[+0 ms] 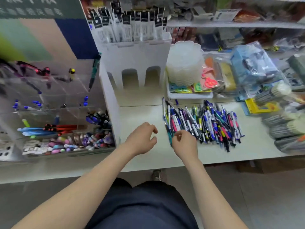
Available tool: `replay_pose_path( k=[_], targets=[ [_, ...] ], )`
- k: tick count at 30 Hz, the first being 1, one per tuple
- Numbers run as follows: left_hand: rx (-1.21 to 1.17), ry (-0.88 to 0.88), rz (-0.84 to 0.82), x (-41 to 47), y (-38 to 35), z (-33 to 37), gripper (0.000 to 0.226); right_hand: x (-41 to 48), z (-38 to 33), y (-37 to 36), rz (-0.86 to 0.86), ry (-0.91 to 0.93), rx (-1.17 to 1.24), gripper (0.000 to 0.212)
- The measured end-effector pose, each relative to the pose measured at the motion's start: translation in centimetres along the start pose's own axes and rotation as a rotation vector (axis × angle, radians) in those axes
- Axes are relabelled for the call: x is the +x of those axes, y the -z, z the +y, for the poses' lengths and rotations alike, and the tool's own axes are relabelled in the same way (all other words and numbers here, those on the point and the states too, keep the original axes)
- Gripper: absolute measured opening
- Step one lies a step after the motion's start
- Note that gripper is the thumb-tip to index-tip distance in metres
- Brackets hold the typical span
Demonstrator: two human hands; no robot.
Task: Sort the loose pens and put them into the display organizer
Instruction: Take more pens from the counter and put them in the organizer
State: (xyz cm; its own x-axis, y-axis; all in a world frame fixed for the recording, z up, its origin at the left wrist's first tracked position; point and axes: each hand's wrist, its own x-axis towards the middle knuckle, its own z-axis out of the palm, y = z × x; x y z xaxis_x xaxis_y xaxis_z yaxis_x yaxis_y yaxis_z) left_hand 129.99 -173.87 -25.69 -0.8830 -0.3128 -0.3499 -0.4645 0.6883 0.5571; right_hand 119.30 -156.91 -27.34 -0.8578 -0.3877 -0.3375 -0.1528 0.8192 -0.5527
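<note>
Pale laminate counter (140,113) under both my arms, and on its right half lies the jumbled heap of loose plastic pens (204,123), with blue, pink, black, white and yellow barrels crossed over one another. My right hand (184,143) is at the near left corner of that heap, fingers curled in tight, thumb and forefinger close together. A slim teal pen (170,138) lies right against them. I cannot tell whether I've got it pinched or am only touching it.

My left hand (142,140) hovers just beside the right one, over bare counter. Its fingers are loosely curled with the thumb apart, and it holds nothing.

Off to my left sits the clear acrylic display organizer (66,103), divided into compartments. There are blue-capped pens in the middle row, then red and light-blue ones lying flat nearer me, and a front tray of small pastel erasers (74,142). Between the organizer and the heap stands a white cardboard display stand (135,63) with arched cut-outs, and black-and-white packaged refills (128,22) are upright in its top. Behind the heap is a stack of translucent scalloped plastic dishes (184,63).
</note>
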Motion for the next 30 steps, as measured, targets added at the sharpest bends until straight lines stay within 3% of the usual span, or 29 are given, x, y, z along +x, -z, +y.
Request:
replay_pose_path(
  k=[5,13,18,21,25,30],
  targets=[
    [0.034,0.140,-0.013,5.9,-2.6,1.8,0.043,3.1,3.6,0.2,0.044,0.063,-0.058,0.030],
    [0.086,0.185,0.035,13.1,-5.0,3.2,0.050,9.8,3.1,-0.6,0.169,0.352,-0.246,0.036],
    [0.109,0.248,0.129,15.9,-5.5,1.5,0.013,15.1,1.4,-1.3,0.151,0.405,-0.377,0.039],
    [0.057,0.333,0.224,16.2,-5.5,0.5,0.003,17.6,0.3,-2.3,0.081,0.359,-0.479,0.046],
    [-0.062,0.447,0.231,15.0,-5.7,-0.5,0.013,19.3,-0.5,-3.5,-0.023,0.329,-0.510,0.045],
    [-0.279,0.620,0.156,13.0,-6.5,0.0,0.037,18.7,-0.4,-4.4,-0.045,0.458,-0.464,0.049]
  ],
)
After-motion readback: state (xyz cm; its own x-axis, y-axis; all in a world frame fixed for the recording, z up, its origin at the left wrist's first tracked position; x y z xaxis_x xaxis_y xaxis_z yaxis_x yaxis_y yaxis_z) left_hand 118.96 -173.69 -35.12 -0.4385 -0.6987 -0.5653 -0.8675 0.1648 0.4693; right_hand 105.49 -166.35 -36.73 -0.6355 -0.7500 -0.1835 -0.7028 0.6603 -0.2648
